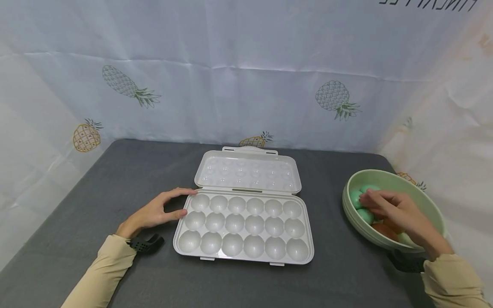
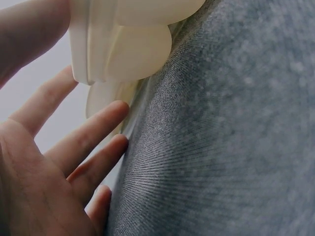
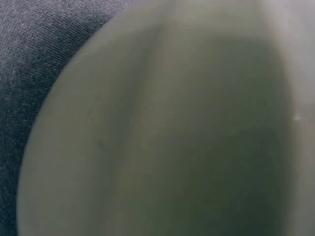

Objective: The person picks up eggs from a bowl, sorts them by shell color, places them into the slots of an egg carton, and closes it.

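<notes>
At the bowl's inner wall, right hand (image 1: 393, 209) reaches down among the eggs, fingers (image 1: 370, 201) curled over a green egg (image 1: 356, 197); whether they have actually closed on it cannot be told, and the right wrist view shows only blurred bowl (image 3: 162, 137) surface. More eggs lie under the palm, one orange-brown. Left hand (image 1: 158, 211) rests flat and relaxed, fingers (image 2: 93, 130) straight, touching the left edge of the open egg tray (image 1: 243, 229), steadying it on the grey desk (image 1: 96, 184). Every cup is bare; lid laid back. Judged step: picking the first egg. Next calls for a secure hold, a lift clear of the rim, then carrying left to a cup.
</notes>
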The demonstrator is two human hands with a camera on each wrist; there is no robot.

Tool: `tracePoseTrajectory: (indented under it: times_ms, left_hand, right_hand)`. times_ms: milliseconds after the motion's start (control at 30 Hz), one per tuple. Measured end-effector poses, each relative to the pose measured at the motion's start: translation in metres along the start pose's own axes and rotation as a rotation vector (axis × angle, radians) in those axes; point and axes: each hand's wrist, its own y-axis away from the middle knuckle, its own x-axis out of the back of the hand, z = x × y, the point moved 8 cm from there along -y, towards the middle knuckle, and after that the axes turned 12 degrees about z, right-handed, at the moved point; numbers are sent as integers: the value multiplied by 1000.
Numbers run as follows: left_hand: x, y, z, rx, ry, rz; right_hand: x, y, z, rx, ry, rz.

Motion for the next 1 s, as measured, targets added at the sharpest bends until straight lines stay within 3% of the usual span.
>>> tracePoseTrajectory:
  times_ms: [133,333,533,667,1000]
  left_hand:
    - [0,0,0,12,4,2]
    - [1,0,0,17,3,6]
    - [1,0,1,22,-7,-5]
    - [1,0,1,24,-7,-2]
    - [0,0,-1,9,-7,-8]
  right_hand:
    - [-2,0,-1,-1,71,-22]
    - [-7,4,-2,81,136,-49]
    - [-14,6,2,148,87,-119]
    - [-17,8,3,141,46,-158]
    - [-23,6,2,189,-44,-189]
